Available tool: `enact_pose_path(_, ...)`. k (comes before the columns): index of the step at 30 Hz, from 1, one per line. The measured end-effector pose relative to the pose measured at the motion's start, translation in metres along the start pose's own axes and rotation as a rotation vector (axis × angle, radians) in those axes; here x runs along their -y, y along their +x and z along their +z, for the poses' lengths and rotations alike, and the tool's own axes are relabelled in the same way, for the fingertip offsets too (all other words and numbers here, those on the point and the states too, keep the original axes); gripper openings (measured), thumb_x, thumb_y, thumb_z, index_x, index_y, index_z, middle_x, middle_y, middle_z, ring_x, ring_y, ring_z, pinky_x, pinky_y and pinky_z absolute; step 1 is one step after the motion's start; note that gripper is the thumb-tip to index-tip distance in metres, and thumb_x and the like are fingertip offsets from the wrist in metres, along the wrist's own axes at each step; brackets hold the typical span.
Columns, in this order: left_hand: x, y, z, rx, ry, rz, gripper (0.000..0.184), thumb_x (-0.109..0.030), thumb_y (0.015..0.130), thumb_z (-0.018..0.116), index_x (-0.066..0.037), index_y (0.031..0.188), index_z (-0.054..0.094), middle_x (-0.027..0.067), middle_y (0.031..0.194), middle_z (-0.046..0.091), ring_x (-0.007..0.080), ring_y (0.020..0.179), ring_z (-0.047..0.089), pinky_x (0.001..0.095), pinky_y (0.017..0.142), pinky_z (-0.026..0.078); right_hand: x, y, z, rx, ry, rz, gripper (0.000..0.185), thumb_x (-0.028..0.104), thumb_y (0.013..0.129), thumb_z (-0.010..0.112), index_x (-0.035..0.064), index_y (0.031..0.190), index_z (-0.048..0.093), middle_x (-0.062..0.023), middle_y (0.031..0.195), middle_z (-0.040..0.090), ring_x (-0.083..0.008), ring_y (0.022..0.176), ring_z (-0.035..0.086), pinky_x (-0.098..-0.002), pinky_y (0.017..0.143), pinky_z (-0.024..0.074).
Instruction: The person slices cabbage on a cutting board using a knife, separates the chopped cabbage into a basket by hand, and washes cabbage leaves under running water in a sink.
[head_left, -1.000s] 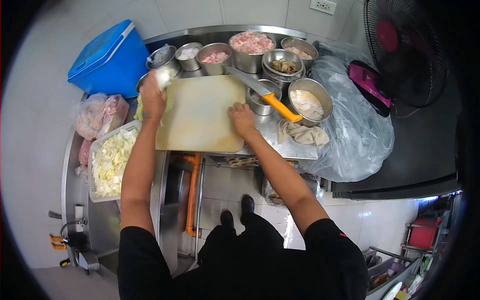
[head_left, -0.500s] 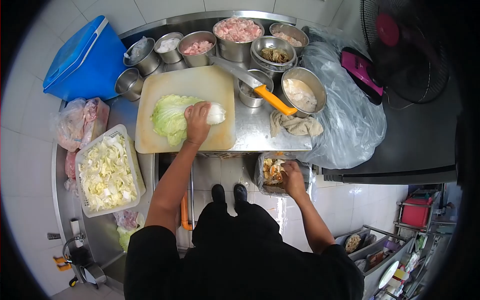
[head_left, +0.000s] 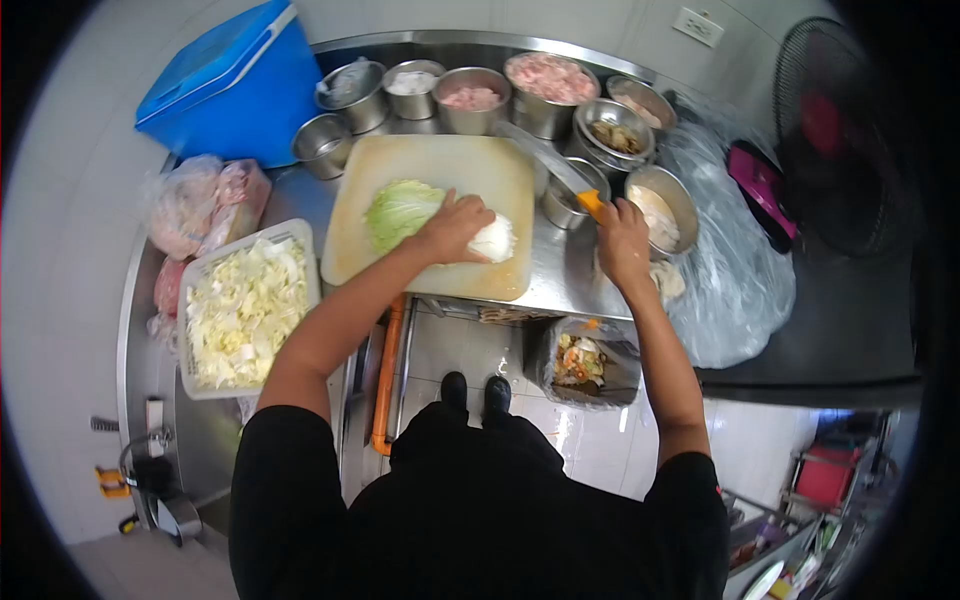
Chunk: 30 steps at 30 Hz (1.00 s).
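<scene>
A head of napa cabbage (head_left: 405, 212) lies on its side on the pale cutting board (head_left: 440, 155), green leaves to the left and white base to the right. My left hand (head_left: 455, 232) is closed over its middle and base end, hiding part of it. At the board's right, my right hand (head_left: 624, 240) is wrapped round the orange handle of a large kitchen knife (head_left: 548, 155). The blade points up and left, its tip near the board's top right corner, over the edge of a metal pot (head_left: 575, 200).
Several metal pots of meat (head_left: 550, 80) line the back. A white basket of cut cabbage (head_left: 245, 315) and a blue cooler (head_left: 215, 85) stand left. Below my right arm is a lined waste bin (head_left: 580, 365). Clear plastic (head_left: 740, 290) and a fan (head_left: 830, 140) are right.
My right hand has risen from the waste bin to the knife handle and closed on it. My left hand has shifted toward the cabbage's white base. The view has shifted too.
</scene>
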<state>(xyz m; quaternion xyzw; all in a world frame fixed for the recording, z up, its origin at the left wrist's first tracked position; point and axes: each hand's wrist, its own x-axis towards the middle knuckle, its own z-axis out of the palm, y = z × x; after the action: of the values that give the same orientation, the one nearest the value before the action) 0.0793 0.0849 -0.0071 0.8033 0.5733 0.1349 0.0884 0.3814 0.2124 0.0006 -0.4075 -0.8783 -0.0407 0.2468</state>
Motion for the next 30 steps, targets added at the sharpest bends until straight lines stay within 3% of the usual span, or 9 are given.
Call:
enact_pose_path(6, 0.023, 0.019, 0.013, 0.077, -0.255, 0.097, 0.066, -0.029, 0.07, 0.081, -0.001, 0.122, 0.05, 0.0143, 0.126, 0.051, 0.0331, 0.119, 0.048, 0.0396, 0.102, 0.039, 0.005, 0.015, -0.002, 0.172, -0.226, 0.061, 0.039, 0.011, 0.08, 0.06, 0.0096, 0.119, 0.056, -0.0166, 0.115, 0.058, -0.0327, 0.116, 0.049, -0.046, 0.086, 0.0451)
enact_pose_path(9, 0.02, 0.013, 0.027, -0.047, -0.247, 0.025, 0.064, -0.03, 0.072, 0.078, -0.003, 0.122, 0.049, 0.014, 0.125, 0.051, 0.0337, 0.116, 0.05, 0.0414, 0.1, 0.039, 0.004, 0.017, -0.006, 0.056, -0.317, -0.054, 0.039, 0.011, 0.08, 0.058, 0.0092, 0.119, 0.055, -0.0137, 0.104, 0.062, -0.0328, 0.112, 0.051, -0.0448, 0.083, 0.0442)
enact_pose_path(13, 0.021, 0.006, 0.043, -0.218, -0.157, 0.024, 0.063, -0.025, 0.071, 0.079, -0.001, 0.122, 0.05, 0.0157, 0.125, 0.053, 0.0344, 0.114, 0.053, 0.0424, 0.097, 0.042, 0.006, 0.034, -0.011, 0.226, -0.18, -0.101, 0.043, 0.011, 0.08, 0.058, 0.0079, 0.122, 0.051, -0.0165, 0.098, 0.06, -0.0341, 0.101, 0.056, -0.043, 0.08, 0.0458)
enact_pose_path(19, 0.03, 0.022, 0.055, -0.441, -0.02, -0.319, 0.062, -0.024, 0.072, 0.078, -0.001, 0.122, 0.05, 0.0161, 0.125, 0.053, 0.0349, 0.114, 0.052, 0.0444, 0.096, 0.041, 0.011, 0.05, -0.06, 0.428, 0.031, 0.024, 0.049, 0.014, 0.077, 0.063, 0.0074, 0.123, 0.046, -0.0252, 0.108, 0.054, -0.0389, 0.091, 0.062, -0.0489, 0.074, 0.0518)
enact_pose_path(22, 0.023, 0.017, 0.042, -0.374, -0.071, -0.342, 0.065, -0.025, 0.073, 0.078, -0.002, 0.124, 0.045, 0.0182, 0.124, 0.052, 0.0342, 0.116, 0.051, 0.0468, 0.098, 0.036, 0.013, 0.025, -0.083, 0.431, 0.234, 0.075, 0.048, 0.01, 0.079, 0.062, 0.0087, 0.124, 0.045, -0.0233, 0.095, 0.056, -0.0379, 0.09, 0.062, -0.0443, 0.076, 0.0508)
enact_pose_path(25, 0.02, 0.012, 0.03, -0.351, -0.067, -0.246, 0.065, -0.028, 0.077, 0.076, -0.001, 0.127, 0.045, 0.0193, 0.127, 0.052, 0.035, 0.119, 0.05, 0.0463, 0.103, 0.034, 0.012, -0.005, -0.081, 0.426, 0.685, 0.08, 0.034, 0.013, 0.085, 0.06, 0.0103, 0.117, 0.048, -0.0118, 0.082, 0.056, -0.0222, 0.074, 0.062, -0.0362, 0.062, 0.0512)
enact_pose_path(26, 0.024, 0.011, 0.029, -0.304, -0.097, -0.26, 0.065, -0.032, 0.078, 0.076, 0.0, 0.127, 0.047, 0.0194, 0.131, 0.05, 0.0348, 0.123, 0.048, 0.0435, 0.105, 0.034, 0.02, -0.012, -0.082, 0.646, 0.898, 0.314, 0.029, 0.014, 0.087, 0.059, 0.0106, 0.114, 0.049, -0.0062, 0.075, 0.053, -0.0157, 0.066, 0.057, -0.0317, 0.055, 0.0474)
enact_pose_path(28, 0.033, 0.01, 0.023, -0.258, -0.125, -0.269, 0.065, -0.035, 0.079, 0.076, 0.0, 0.127, 0.048, 0.0195, 0.135, 0.049, 0.0345, 0.126, 0.046, 0.0407, 0.108, 0.034, 0.037, -0.026, -0.077, 0.834, 1.073, 0.552, 0.025, 0.016, 0.089, 0.056, 0.0096, 0.112, 0.051, -0.0029, 0.069, 0.053, -0.0105, 0.054, 0.052, -0.0276, 0.046, 0.0441)
enact_pose_path(30, 0.044, 0.009, 0.021, -0.167, -0.341, -0.263, 0.069, -0.039, 0.079, 0.075, -0.001, 0.13, 0.047, 0.0196, 0.137, 0.047, 0.0355, 0.13, 0.042, 0.0406, 0.11, 0.032, 0.042, -0.04, -0.044, 0.802, 1.028, 0.534, 0.027, 0.018, 0.089, 0.056, 0.0079, 0.114, 0.052, -0.0062, 0.068, 0.056, -0.015, 0.047, 0.053, -0.0295, 0.045, 0.0455)
